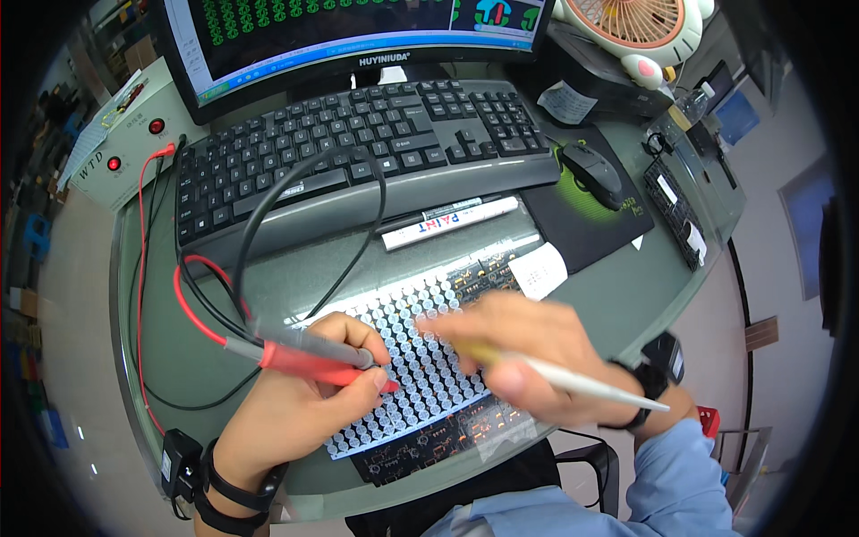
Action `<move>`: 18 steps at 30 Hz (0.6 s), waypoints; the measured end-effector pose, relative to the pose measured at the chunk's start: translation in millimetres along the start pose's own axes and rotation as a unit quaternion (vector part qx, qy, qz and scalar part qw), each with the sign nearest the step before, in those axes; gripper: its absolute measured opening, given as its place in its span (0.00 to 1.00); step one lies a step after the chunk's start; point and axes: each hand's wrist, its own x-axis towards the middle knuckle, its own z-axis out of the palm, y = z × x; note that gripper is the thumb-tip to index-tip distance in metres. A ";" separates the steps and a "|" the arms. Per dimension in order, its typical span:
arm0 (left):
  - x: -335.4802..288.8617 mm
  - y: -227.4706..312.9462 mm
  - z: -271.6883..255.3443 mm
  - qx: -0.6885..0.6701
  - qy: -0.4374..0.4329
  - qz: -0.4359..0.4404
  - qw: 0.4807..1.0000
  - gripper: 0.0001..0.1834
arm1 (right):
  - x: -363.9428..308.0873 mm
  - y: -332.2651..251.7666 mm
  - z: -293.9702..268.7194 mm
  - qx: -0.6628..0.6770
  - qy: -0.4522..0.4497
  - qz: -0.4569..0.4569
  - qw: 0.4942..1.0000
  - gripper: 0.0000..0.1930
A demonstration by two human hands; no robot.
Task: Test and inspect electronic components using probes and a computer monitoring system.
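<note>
My left hand (pixel 327 407) is closed round two test probes, a red probe (pixel 304 362) and a grey-black probe (pixel 318 343). Their tips point at a panel of small round white circuit boards (pixel 420 371) lying on the desk; whether they touch it I cannot tell. Over the panel's right side, my right hand (pixel 546 345) is blurred by motion. Between its fingers is a slim white pen-like tool (pixel 595 383) with a yellowish part, its tapered end toward my wrist. Dark printed circuit boards (pixel 420 456) show from under the white panel.
Probe cables (pixel 250 224) loop in front of a black keyboard (pixel 358 143), one red lead running to a metal tester box (pixel 134 134). A white marker (pixel 452 224) lies behind the panel. To the right are a mouse (pixel 591 174) and its mat (pixel 573 228); a monitor (pixel 358 54) stands behind.
</note>
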 end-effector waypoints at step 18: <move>5.7 -7.1 -3.8 0.045 -0.005 0.039 0.998 0.08 | -50.1 7.9 57.8 -0.038 0.148 0.003 0.988 0.12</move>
